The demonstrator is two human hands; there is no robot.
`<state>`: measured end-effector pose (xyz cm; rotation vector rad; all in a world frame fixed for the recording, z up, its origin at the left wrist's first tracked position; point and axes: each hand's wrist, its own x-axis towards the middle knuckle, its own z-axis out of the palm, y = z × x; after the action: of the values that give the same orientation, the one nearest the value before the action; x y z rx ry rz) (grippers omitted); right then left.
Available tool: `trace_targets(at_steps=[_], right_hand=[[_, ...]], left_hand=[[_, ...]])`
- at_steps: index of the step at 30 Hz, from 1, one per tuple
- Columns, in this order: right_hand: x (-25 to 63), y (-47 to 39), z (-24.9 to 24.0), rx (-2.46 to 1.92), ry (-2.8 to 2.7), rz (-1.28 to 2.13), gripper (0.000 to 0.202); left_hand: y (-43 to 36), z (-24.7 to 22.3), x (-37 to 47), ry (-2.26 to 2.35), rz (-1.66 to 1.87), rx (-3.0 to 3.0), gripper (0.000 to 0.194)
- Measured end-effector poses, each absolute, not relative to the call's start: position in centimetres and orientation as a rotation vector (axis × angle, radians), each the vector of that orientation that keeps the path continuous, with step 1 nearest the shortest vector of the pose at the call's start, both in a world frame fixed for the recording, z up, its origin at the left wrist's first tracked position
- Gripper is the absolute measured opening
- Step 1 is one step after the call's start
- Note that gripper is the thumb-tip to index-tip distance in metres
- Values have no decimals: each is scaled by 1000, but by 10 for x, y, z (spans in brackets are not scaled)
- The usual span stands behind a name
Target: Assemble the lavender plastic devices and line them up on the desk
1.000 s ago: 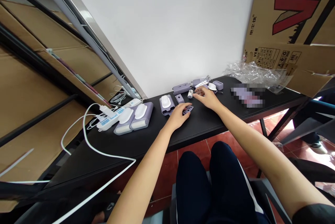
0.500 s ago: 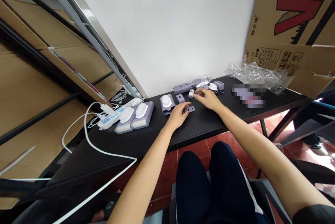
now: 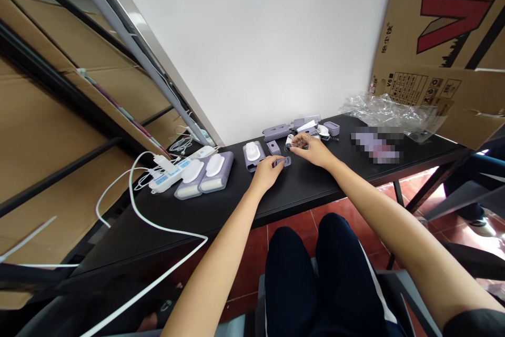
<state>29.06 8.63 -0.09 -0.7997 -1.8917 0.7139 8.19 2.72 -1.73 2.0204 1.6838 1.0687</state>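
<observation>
My left hand point(image 3: 267, 173) is closed, thumb and fingers pinching the near end of a small flat purple slotted piece point(image 3: 287, 161) low over the black table. My right hand point(image 3: 315, 152) has its fingertips drawn together at a small whitish cylinder with a dark end point(image 3: 289, 140); the fingers cover part of it. Just beyond my left hand are a purple casing with a white round top point(image 3: 252, 152) and a small purple block point(image 3: 273, 147). A long purple perforated part point(image 3: 276, 132) and a purple open cup-like part point(image 3: 332, 128) lie behind my right hand.
On the left, two purple-and-white devices point(image 3: 215, 182) lie next to a white power strip point(image 3: 165, 179) with plugs and cables. Crumpled clear plastic point(image 3: 389, 111) and a blurred purple item point(image 3: 376, 145) are on the right. A printed cardboard box point(image 3: 442, 42) stands behind them.
My left fingers have come together on the slotted piece and shifted it slightly left. My right fingertips have moved left and now cover more of the cylinder.
</observation>
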Motion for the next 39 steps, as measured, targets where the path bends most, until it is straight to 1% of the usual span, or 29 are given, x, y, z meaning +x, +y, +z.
trace_targets(at_steps=[3,6,14,19,26,32,39], right_hand=[[289,86,-1,-715,-1866,807,29],[288,85,-2,-625,-1857,877,30],[287,84,-6,-573,-1938,963,32],[287,82,-6,-526,-1967,980,30],[283,80,-3,-496,-2052,786,27],[281,78,-3,-460,-2039,901,27],[280,75,-1,-479,-2034,905,28]], left_hand=[[26,-16,82,1666,1137,1773,19],[25,-16,83,1609,1227,1646,21],[21,-15,84,1533,1187,1860,33],[24,-20,82,1550,1159,1890,38],[29,-25,78,1578,1106,1909,44],[30,-26,78,1546,1106,1888,54],[25,-23,81,1516,1119,1919,67]])
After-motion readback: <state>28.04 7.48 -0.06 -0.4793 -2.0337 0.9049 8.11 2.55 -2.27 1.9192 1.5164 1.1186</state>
